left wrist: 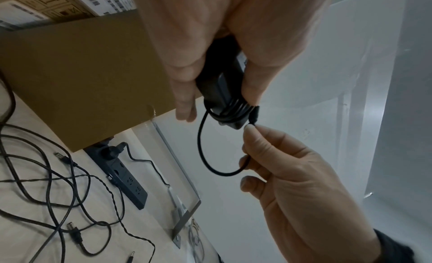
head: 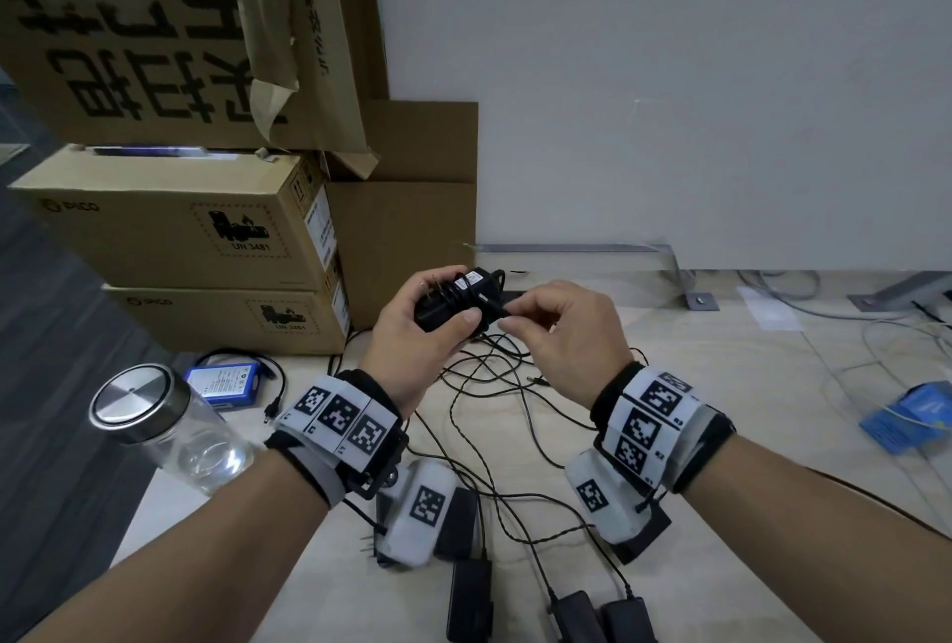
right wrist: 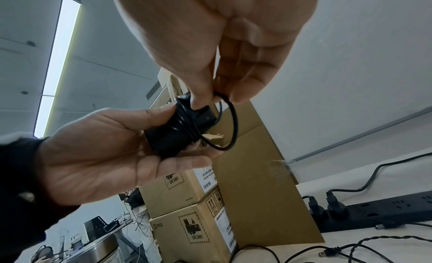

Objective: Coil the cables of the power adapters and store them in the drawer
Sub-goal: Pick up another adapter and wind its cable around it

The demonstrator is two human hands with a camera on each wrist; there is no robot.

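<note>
My left hand (head: pixel 435 305) grips a black power adapter (head: pixel 451 305) above the table, prongs pointing left. Its cable is wound several turns around the body (left wrist: pixel 230 108). My right hand (head: pixel 515 320) pinches the free end of that cable (left wrist: pixel 253 116) close against the wound adapter, between thumb and fingers. A short loose loop of cable (right wrist: pixel 235 126) hangs between the wraps and the pinched end. On the table lie several more black adapters (head: pixel 470 596) with their cables (head: pixel 489 385) tangled together. No drawer is in view.
Stacked cardboard boxes (head: pixel 206 230) stand at the back left. A glass jar with a metal lid (head: pixel 154 426) and a blue battery pack (head: pixel 226 385) sit at the left table edge. A black power strip (left wrist: pixel 124 178) lies by the white wall. A blue packet (head: pixel 912 416) lies far right.
</note>
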